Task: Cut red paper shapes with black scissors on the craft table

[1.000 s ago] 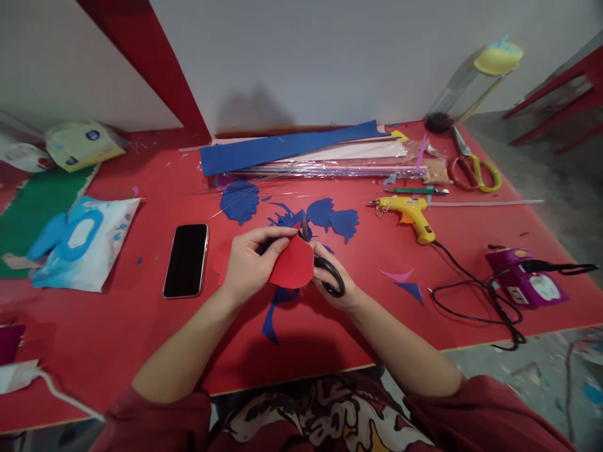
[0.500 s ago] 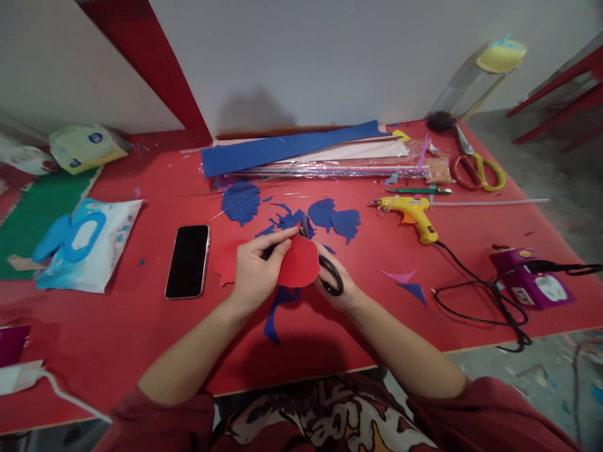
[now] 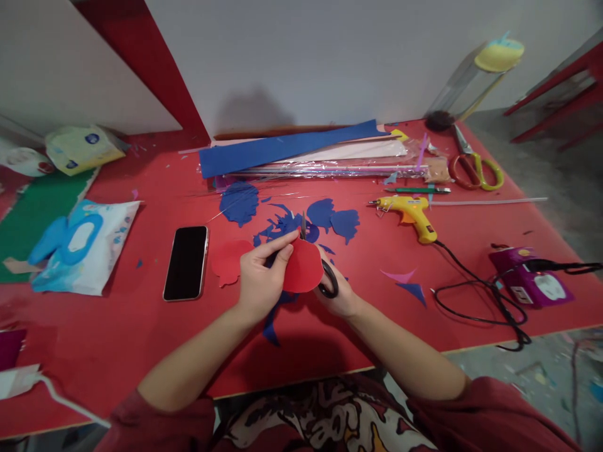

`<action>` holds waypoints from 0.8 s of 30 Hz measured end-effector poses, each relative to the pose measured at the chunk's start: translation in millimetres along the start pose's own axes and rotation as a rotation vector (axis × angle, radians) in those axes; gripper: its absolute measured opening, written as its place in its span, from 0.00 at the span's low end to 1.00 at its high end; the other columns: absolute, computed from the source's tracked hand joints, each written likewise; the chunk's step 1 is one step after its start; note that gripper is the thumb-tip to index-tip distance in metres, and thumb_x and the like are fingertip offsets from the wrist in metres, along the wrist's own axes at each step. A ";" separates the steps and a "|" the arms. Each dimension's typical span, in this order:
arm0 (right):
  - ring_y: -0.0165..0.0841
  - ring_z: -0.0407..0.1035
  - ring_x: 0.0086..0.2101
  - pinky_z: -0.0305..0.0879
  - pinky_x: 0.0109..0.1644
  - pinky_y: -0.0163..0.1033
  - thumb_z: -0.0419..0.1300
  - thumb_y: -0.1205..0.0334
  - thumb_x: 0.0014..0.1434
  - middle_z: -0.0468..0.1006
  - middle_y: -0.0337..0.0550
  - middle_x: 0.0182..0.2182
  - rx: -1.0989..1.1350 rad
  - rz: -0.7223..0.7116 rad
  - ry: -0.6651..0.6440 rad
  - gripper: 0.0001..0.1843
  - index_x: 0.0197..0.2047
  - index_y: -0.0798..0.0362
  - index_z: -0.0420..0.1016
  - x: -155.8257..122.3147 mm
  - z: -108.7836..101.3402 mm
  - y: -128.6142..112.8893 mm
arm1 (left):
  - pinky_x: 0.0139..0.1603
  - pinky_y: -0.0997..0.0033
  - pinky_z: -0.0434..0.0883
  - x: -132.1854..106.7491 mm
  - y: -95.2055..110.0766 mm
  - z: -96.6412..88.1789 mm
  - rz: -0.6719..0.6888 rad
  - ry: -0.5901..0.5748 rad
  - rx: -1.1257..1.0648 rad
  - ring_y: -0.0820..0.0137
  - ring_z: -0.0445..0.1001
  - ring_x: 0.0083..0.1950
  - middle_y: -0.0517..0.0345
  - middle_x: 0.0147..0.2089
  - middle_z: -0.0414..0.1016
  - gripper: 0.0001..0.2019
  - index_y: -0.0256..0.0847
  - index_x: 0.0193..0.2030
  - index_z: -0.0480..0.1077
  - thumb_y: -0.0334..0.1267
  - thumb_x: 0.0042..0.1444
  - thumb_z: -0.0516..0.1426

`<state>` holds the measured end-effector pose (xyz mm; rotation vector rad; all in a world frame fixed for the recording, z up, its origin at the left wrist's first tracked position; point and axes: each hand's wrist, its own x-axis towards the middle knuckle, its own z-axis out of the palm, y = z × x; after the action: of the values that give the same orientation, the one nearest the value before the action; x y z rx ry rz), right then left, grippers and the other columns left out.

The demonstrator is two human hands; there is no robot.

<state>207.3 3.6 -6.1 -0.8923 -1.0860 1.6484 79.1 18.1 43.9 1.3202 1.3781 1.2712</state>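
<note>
Pinched between thumb and fingers of my left hand (image 3: 264,276) is a rounded red foam or paper cutout (image 3: 304,267). My right hand (image 3: 342,295) is closed round black-handled scissors (image 3: 330,280); their blade tips point away from me at the cutout's upper edge, partly hidden behind it. Another red cutout (image 3: 230,260) with a wavy edge lies on the table left of my left hand. Beyond my hands lie blue scalloped cutouts (image 3: 346,224) and a larger blue piece (image 3: 239,202), with small blue scraps (image 3: 277,227) among them.
A phone (image 3: 186,262) and a wipes pack (image 3: 87,246) lie to the left. On the right are a yellow glue gun (image 3: 409,212), its cord, a purple box (image 3: 532,276), a green cutter (image 3: 418,190) and larger scissors (image 3: 475,166). Blue strips (image 3: 287,150) lie along the wall.
The held red cutout has been turned and lowered slightly, with the scissors still at its upper edge. My left hand has shifted a little right, showing more of the red piece on the table.
</note>
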 end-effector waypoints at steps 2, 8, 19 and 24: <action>0.35 0.63 0.36 0.65 0.42 0.40 0.57 0.42 0.53 0.67 0.42 0.35 -0.016 0.000 0.000 0.21 0.42 0.50 0.66 -1.0 -0.6 2.3 | 0.51 0.67 0.75 -0.7 1.0 0.1 0.006 0.003 0.008 0.66 0.78 0.46 0.55 0.43 0.80 0.10 0.40 0.41 0.77 0.35 0.54 0.58; 0.35 0.63 0.36 0.65 0.42 0.40 0.56 0.45 0.56 0.67 0.42 0.34 -0.062 -0.058 -0.015 0.18 0.43 0.49 0.66 -1.1 0.9 0.9 | 0.50 0.67 0.75 -1.8 1.6 1.3 -0.007 0.017 0.017 0.65 0.78 0.45 0.55 0.43 0.80 0.10 0.40 0.41 0.77 0.35 0.53 0.58; 0.38 0.65 0.44 0.66 0.41 0.40 0.53 0.39 0.55 0.70 0.43 0.35 -0.009 -0.038 0.012 0.22 0.42 0.50 0.64 -2.0 9.0 -8.6 | 0.48 0.68 0.76 -2.8 -1.9 3.1 0.023 0.028 0.048 0.66 0.79 0.43 0.56 0.42 0.80 0.10 0.41 0.41 0.77 0.35 0.53 0.58; 0.39 0.64 0.46 0.66 0.41 0.40 0.55 0.38 0.53 0.71 0.44 0.35 -0.020 -0.019 0.006 0.25 0.44 0.48 0.64 -1.8 10.8 -13.0 | 0.48 0.67 0.76 -3.6 -0.3 4.3 0.020 0.027 0.043 0.66 0.79 0.43 0.57 0.42 0.80 0.09 0.41 0.40 0.78 0.34 0.53 0.58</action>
<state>202.1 1.3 9.9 -0.8962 -1.1061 1.6207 83.7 15.1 42.7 1.3540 1.4215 1.2827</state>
